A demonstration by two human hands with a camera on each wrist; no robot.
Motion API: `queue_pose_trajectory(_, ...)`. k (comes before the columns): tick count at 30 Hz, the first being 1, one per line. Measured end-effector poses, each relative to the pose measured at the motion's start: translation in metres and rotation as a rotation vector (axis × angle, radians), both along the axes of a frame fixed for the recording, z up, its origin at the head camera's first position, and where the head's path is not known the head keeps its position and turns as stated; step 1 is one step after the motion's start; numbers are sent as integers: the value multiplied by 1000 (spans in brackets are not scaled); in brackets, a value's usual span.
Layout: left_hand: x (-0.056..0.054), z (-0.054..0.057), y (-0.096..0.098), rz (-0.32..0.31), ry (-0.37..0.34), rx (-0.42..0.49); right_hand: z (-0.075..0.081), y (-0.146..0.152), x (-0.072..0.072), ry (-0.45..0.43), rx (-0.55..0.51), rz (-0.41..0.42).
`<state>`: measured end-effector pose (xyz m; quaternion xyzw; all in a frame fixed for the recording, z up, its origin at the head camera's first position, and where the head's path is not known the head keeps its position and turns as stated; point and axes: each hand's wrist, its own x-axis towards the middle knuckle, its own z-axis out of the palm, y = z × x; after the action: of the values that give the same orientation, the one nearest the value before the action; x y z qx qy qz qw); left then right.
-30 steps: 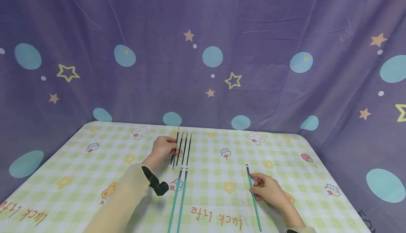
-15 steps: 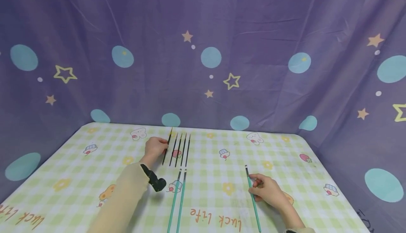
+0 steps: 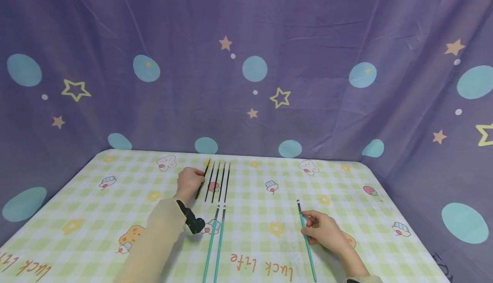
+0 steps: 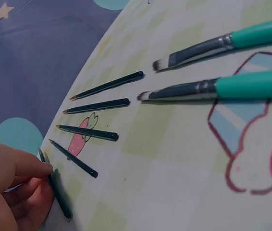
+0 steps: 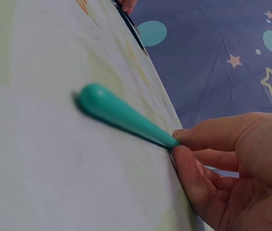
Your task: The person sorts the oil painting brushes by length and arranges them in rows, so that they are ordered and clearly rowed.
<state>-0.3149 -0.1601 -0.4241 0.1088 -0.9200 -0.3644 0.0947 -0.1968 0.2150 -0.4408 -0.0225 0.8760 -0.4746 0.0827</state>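
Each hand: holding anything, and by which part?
Left hand pinches the leftmost thin black stick mid-length, flat on the table. Right hand pinches a teal paintbrush on its handle.

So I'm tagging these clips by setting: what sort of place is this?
Probably a makeshift indoor recording corner, not a real studio: a table under a checked cartoon-print cloth, a purple star-and-dot curtain hung close behind it, and paintbrushes laid out in rows, one teal-handled brush under the right hand.

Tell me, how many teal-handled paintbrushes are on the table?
3. Two teal brushes lie side by side near the table's middle, bristles pointing away. The third teal brush lies to the right, pinched by the right hand. None seems hidden.
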Motion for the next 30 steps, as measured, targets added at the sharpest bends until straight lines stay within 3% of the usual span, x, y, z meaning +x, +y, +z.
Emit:
queue_pose_trajectory(6, 0, -1, 4, 1, 23, -63, 3, -4, 2, 26, 83, -17)
queue_pose_trajectory(17, 3, 0, 3, 0, 16, -78, 6, -13, 0, 57, 243, -58)
queue_pose_trajectory(30, 1, -2, -3, -30, -9, -86, 9, -20, -1, 66, 236, -77)
